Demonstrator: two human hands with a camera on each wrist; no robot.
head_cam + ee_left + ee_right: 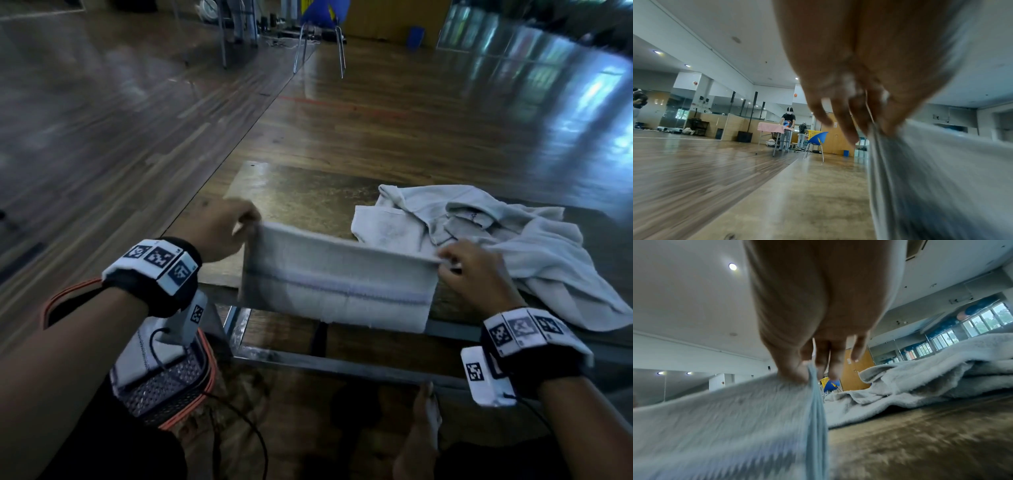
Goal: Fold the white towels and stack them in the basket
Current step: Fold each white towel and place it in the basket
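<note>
Polished wooden flooring stretched away behind a low brown bench [308, 192] with a metal frame, and a blue plastic chair [323, 15] stood far off across the room. Over the near edge of the bench, a white folded terry towel with a pale lilac stripe [337, 291] hung stretched between both hands, its top edge level and its lower part drooping in front of the bench's frame. The left hand [222, 233] pinched the towel's upper left corner, with the cloth caught between thumb and fingers [840, 123] in the left wrist view. The right hand [474, 274] pinched the upper right corner in the same way, its thumb and fingers [818, 360] closed on the gathered edge. Just beyond the right hand, a heap of crumpled white towels [496, 240] lay on the bench's right side. Below the left forearm, on the floor, sat a dark mesh basket with an orange rim [171, 387], and a folded white towel [140, 356] already lay inside it, partly hidden by the wrist camera.
</note>
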